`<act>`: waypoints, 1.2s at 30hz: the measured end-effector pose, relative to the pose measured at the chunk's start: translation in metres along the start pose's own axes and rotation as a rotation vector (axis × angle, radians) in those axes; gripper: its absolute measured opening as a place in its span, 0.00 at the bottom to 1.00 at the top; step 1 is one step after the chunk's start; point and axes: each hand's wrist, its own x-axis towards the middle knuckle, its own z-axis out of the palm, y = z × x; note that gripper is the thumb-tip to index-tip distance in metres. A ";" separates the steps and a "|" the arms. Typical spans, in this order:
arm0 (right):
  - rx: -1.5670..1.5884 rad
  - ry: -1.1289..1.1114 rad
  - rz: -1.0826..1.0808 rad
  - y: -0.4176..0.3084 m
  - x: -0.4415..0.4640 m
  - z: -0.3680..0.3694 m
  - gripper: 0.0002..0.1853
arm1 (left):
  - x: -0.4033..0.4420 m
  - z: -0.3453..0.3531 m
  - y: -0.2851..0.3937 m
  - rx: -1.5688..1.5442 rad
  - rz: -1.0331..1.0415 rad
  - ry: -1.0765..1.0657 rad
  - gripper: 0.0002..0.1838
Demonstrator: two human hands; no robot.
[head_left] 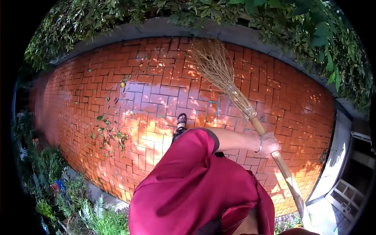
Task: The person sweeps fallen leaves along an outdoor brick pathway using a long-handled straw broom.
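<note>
Left hand (270,145) grasps the broom (256,124), slanting to the right of the sandalled foot (181,118)

Taking the sandalled foot as the landmark, the broom lies wholly to its right. Its long axis runs diagonally: the bristles fan out over the brick paving (162,91) ahead and slightly right of the foot, their tips close to the grey kerb (150,28), while the handle slopes back past the foot's right side to the lower edge of the view.

The left arm reaches across the front of the body. Its hand, a bangle (259,144) at the wrist, is wrapped around the shaft right of the foot and a little nearer the body, below the bound bristles. This is the only hand seen on the broom; the right hand is out of view, so its state cannot be told.

The thickest leaf litter (119,138) lies left of the foot and slightly nearer, well apart from the bristles, on the opposite side from the grasping hand.
</note>
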 end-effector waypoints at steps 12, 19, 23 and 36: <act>0.044 -0.313 0.212 0.153 -0.108 0.273 0.12 | -0.244 -0.087 -0.200 0.134 -0.625 0.186 0.13; 0.162 -0.675 0.775 0.313 -0.204 0.351 0.05 | -0.442 -0.151 -0.274 0.336 -1.291 0.134 0.17; 0.261 -0.538 0.825 0.277 -0.151 0.275 0.09 | -0.384 -0.113 -0.212 0.452 -1.053 0.179 0.13; 0.289 -0.783 0.154 0.086 -0.005 0.267 0.11 | -0.194 -0.042 -0.101 -0.019 -0.447 0.532 0.09</act>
